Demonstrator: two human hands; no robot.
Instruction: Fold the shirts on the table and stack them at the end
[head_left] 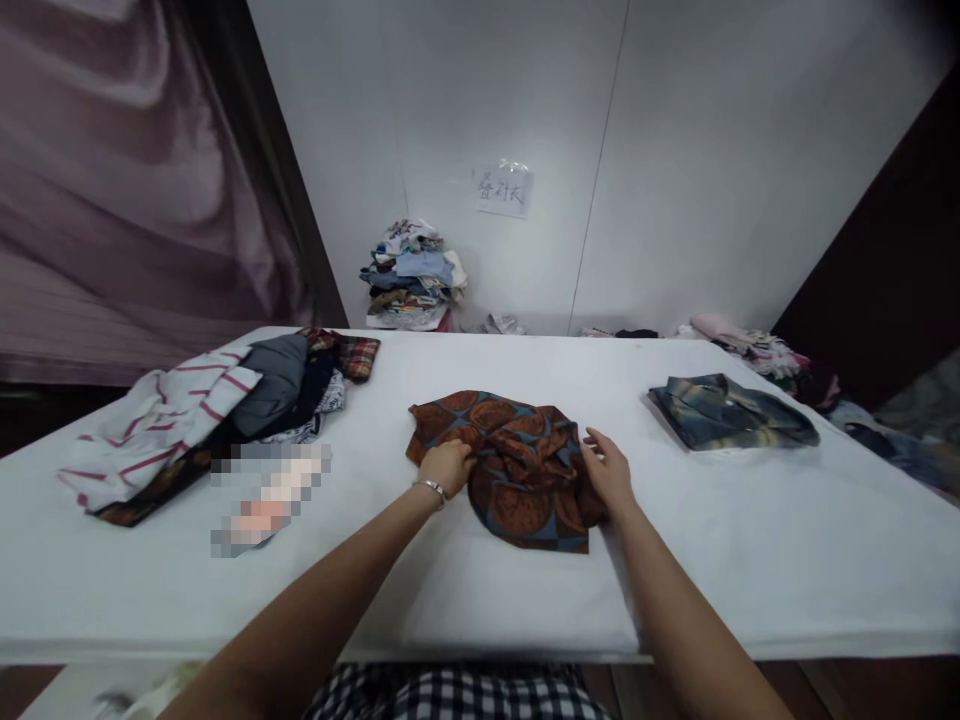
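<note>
A crumpled brown and blue patterned garment (517,470) lies in the middle of the white table (480,590). My left hand (447,465), with a thin bracelet at the wrist, is closed on the garment's left side. On the right side of the cloth rests my right hand (609,473), fingers curled onto its edge. Both forearms reach in from the near edge of the table.
A heap of clothes (217,410), striped, grey and plaid, lies at the left. A folded blue-grey shirt (727,412) sits at the right. More clothes (765,352) lie at the far right edge, and a stack (412,275) stands by the wall under a paper note (504,189).
</note>
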